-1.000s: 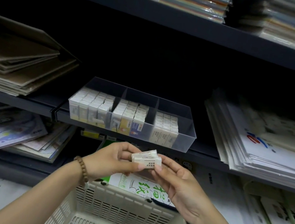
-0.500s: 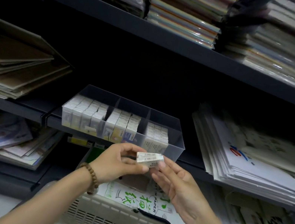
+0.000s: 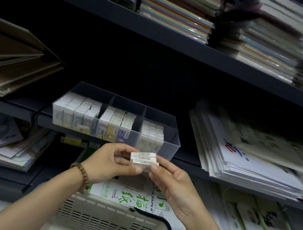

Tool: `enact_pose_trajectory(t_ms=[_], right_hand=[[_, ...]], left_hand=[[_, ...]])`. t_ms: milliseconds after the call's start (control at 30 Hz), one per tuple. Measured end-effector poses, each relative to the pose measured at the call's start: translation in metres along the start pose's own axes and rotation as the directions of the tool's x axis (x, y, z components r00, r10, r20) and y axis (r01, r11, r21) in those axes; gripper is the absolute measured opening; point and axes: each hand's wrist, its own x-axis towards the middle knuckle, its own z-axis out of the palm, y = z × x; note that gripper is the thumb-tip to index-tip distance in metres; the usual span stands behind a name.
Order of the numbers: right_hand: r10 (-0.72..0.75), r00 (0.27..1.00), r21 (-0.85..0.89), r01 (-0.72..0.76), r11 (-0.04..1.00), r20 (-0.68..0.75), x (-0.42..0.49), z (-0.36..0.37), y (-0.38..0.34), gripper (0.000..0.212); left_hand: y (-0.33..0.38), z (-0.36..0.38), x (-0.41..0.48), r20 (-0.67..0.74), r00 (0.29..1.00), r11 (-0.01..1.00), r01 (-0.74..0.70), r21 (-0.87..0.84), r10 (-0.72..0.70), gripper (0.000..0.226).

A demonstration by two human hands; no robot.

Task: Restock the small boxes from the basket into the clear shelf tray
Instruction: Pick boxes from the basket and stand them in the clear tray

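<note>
You face dark shelving (image 3: 160, 32) packed with stationery, with wrapped paper packs (image 3: 176, 8) on the top board. At the far left of the middle shelf lies a pile of brown card (image 3: 8, 66). Next to it stands the tray (image 3: 170, 148), clear and split into three compartments. The left and middle ones hold upright rows of boxes (image 3: 78, 114), and the right one holds rows against its left wall with bare floor beside them. Just below the tray's front is your left hand (image 3: 110, 161), with a bead bracelet (image 3: 81, 176) on the wrist. Its thumb and fingers are curled round the left end of a stack (image 3: 144, 158) of three more boxes, laid flat with barcodes facing you. Your right hand (image 3: 174, 182) pinches the stack's right end, thumb on the near side. Both hands hang above the basket (image 3: 111, 205), which sits at the bottom edge of your view. To the right, white sheets (image 3: 248, 163) lie fanned on the shelf.
</note>
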Motion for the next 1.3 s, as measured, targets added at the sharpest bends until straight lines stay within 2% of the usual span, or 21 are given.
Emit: enact_pose_trajectory(t_ms=[167,333,400,500,567,633,667,767,833,900,967,1100,1233,1300], right_hand=[[-0.055,0.997,-0.047,0.057,0.997,0.046,0.002,-0.003,-0.011,0.053],[-0.079,0.99,-0.172,0.098,0.98,0.116,0.01,-0.01,-0.039,0.037],[-0.114,0.989,-0.268,0.136,0.954,0.095,0.02,-0.017,-0.058,0.028],[-0.198,0.98,-0.383,0.195,0.903,0.03,0.043,-0.031,-0.093,0.017],[-0.237,0.971,-0.56,0.208,0.802,0.021,0.061,-0.038,-0.112,0.017],[-0.214,0.976,-0.719,0.169,0.674,0.029,0.079,-0.041,-0.121,0.02],[-0.186,0.982,-0.801,0.143,0.581,0.041,0.088,-0.04,-0.121,0.023],[-0.134,0.989,-0.978,0.079,0.191,0.054,0.106,-0.03,-0.116,0.044],[-0.13,0.99,-0.994,0.058,0.097,0.046,0.114,-0.023,-0.108,0.05],[-0.144,0.989,-0.997,0.045,0.057,0.036,0.118,-0.017,-0.098,0.051],[-0.191,0.981,-0.998,0.034,0.061,0.022,0.119,-0.015,-0.088,0.053],[-0.261,0.964,-0.978,-0.004,0.21,-0.06,0.117,-0.018,-0.078,0.053],[-0.177,0.966,-0.885,-0.088,0.457,-0.187,0.119,-0.017,-0.078,0.043],[-0.133,0.967,-0.854,-0.124,0.505,-0.219,0.12,-0.014,-0.08,0.037]], left_hand=[[0.006,0.001,0.005,0.043,0.999,0.995,0.009,-0.096,-0.005,0.052],[0.015,0.008,0.015,-0.012,0.999,0.983,-0.049,-0.175,0.048,0.053],[0.022,0.005,0.019,-0.068,0.993,0.989,-0.106,-0.106,0.099,0.057],[0.031,-0.012,0.02,-0.226,0.933,0.952,-0.239,0.189,0.279,0.053],[0.03,-0.028,0.018,-0.298,0.879,0.897,-0.256,0.361,0.371,0.052],[0.024,-0.043,0.018,-0.328,0.86,0.846,-0.193,0.498,0.39,0.056],[0.021,-0.049,0.019,-0.328,0.864,0.819,-0.153,0.552,0.382,0.059],[0.009,-0.055,0.023,-0.272,0.884,0.693,-0.078,0.716,0.38,0.072],[0.003,-0.054,0.025,-0.227,0.886,0.615,-0.08,0.785,0.405,0.077],[0.0,-0.054,0.025,-0.209,0.886,0.596,-0.09,0.798,0.415,0.084],[-0.002,-0.055,0.026,-0.216,0.88,0.592,-0.088,0.801,0.423,0.084],[-0.004,-0.054,0.028,-0.212,0.875,0.572,-0.088,0.815,0.436,0.081],[-0.005,-0.053,0.028,-0.227,0.869,0.583,-0.085,0.808,0.441,0.08],[-0.005,-0.053,0.028,-0.226,0.868,0.575,-0.081,0.814,0.442,0.08]])
